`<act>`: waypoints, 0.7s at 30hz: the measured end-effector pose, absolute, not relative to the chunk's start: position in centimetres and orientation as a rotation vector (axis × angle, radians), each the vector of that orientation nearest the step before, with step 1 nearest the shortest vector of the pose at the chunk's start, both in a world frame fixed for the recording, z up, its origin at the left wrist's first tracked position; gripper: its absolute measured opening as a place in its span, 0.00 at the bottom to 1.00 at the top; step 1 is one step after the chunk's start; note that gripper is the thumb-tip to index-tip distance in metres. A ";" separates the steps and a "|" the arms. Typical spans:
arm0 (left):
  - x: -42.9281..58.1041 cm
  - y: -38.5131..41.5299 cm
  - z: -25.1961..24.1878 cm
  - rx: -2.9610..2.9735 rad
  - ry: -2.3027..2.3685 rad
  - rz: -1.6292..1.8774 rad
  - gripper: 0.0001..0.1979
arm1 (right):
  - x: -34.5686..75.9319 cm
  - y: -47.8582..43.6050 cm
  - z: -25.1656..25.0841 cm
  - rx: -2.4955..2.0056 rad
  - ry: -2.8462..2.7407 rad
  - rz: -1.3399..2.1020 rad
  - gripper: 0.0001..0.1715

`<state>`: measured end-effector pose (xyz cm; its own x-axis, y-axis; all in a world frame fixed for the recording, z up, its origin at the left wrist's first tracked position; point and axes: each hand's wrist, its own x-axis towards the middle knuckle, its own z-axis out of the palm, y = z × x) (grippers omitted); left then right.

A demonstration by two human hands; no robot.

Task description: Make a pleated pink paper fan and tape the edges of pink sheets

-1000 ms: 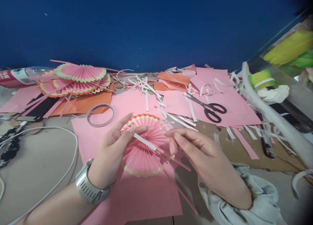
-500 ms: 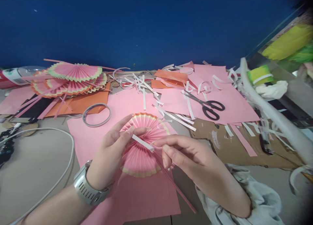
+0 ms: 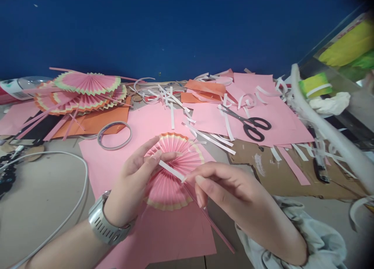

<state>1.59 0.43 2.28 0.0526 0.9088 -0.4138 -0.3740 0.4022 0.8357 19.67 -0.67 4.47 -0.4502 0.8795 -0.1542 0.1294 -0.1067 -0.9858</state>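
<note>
A round pleated pink paper fan (image 3: 169, 195), edged in cream and orange, lies open under both hands. My left hand (image 3: 137, 171), with a watch at the wrist, pinches one end of a narrow white strip (image 3: 172, 171) between thumb and finger above the fan's centre. At the strip's other end, the thumb and index finger of my right hand (image 3: 224, 187) are closed on its tip, where a small corner sticks up. Thin pink paper sticks (image 3: 219, 234) run from under my right hand toward the lower right. The fan's centre is partly covered.
A tape roll (image 3: 114, 136) lies on pink paper (image 3: 181, 238). Black-handled scissors (image 3: 254, 125) rest at the right, near scattered white strips (image 3: 216, 142). Finished-looking pleated fans (image 3: 84, 94) are stacked at the back left. A cutter (image 3: 320, 169) lies on cardboard (image 3: 280, 179). A white cable (image 3: 84, 183) curves at left.
My right hand has shifted slightly, its fingertips now closer around the strip's end, where a small corner lifts. My left hand keeps its hold; the view has turned slightly.
</note>
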 end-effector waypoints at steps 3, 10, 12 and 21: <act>1.5 0.4 2.1 0.625 1.115 1.064 0.23 | 19.5 -0.9 4.5 -1.144 -1.567 1.621 0.12; 1.5 0.4 1.8 0.627 1.105 1.064 0.21 | 19.6 -1.2 4.2 -1.146 -1.540 1.602 0.10; 1.4 0.5 1.7 0.638 1.105 1.054 0.21 | 19.6 -1.1 4.2 -1.120 -1.528 1.621 0.08; 1.5 -0.2 2.2 0.875 1.092 1.000 0.18 | 19.6 -1.3 4.8 -1.169 -1.491 1.692 0.13</act>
